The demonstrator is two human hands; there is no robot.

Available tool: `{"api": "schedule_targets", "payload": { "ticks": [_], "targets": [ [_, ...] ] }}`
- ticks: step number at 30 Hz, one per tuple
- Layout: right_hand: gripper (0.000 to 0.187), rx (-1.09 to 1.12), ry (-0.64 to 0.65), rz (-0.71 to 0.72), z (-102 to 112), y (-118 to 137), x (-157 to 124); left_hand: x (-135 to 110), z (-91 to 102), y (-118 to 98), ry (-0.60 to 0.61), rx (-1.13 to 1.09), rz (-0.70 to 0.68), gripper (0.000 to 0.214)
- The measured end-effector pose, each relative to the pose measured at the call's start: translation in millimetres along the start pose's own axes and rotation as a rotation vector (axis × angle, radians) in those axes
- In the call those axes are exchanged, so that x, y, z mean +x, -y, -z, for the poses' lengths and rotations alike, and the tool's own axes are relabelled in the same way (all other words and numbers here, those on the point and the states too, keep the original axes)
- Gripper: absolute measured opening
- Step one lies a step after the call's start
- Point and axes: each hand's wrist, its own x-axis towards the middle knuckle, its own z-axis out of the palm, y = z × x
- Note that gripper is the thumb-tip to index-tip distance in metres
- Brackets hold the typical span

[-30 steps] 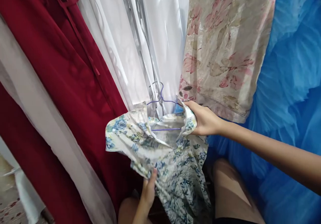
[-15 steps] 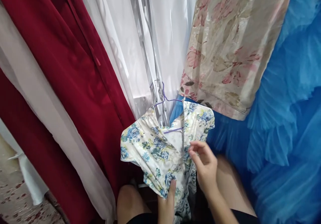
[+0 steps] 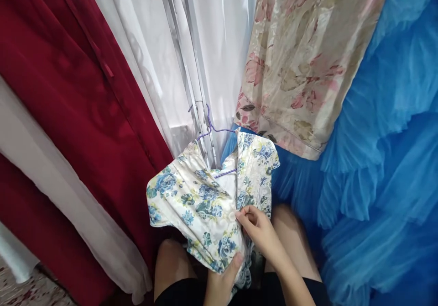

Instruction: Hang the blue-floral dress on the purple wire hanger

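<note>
A white cap-sleeved garment with blue and yellow flowers (image 3: pixel 185 201) hangs on a thin purple hanger (image 3: pixel 222 129) above my lap. Its neckline is a deep V, and its lower part bunches out of sight, so whether it is a blouse or a dress is unclear. My left hand (image 3: pixel 224 279) grips it low down, thumb on top and fingers hidden under the cloth. At the bottom of the V, my right hand (image 3: pixel 259 230) pinches the front edge between thumb and forefinger.
Long dark red cloth (image 3: pixel 82 100) and pale cloth hang on the left. Behind the hanger are white drapes (image 3: pixel 219 45) and metal poles (image 3: pixel 188 59). A beige cloth with pink flowers (image 3: pixel 290 68) and blue ruffled tulle (image 3: pixel 383 160) fill the right.
My right hand has come left and down from above the cloth and now pinches the neckline edge. My left hand keeps its grip. The whole view has shifted slightly.
</note>
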Motion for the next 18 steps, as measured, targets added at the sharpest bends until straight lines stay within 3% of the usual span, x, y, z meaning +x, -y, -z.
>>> {"api": "schedule_targets", "payload": {
  "ticks": [5, 7, 13, 18],
  "targets": [
    [0.034, 0.035, 0.043, 0.042, 3.6, 4.4, -5.3, 0.0, 3.9, -6.5, 0.145, 0.036, 0.039, 0.053],
    [0.035, 0.068, 0.061, 0.032, 2.6, 9.8, -8.9, 0.9, 6.6, -12.9, 0.149, 0.057, 0.039, 0.051],
    [0.031, 0.011, 0.118, -0.006, 17.4, 31.8, -21.1, 1.7, 0.3, -23.8, -0.049, -0.041, 0.074, 0.063],
    [0.029, 0.035, 0.124, 0.006, 20.9, 27.8, -23.1, 11.1, 8.8, -13.1, -0.171, -0.074, 0.11, 0.059]
  ]
}}
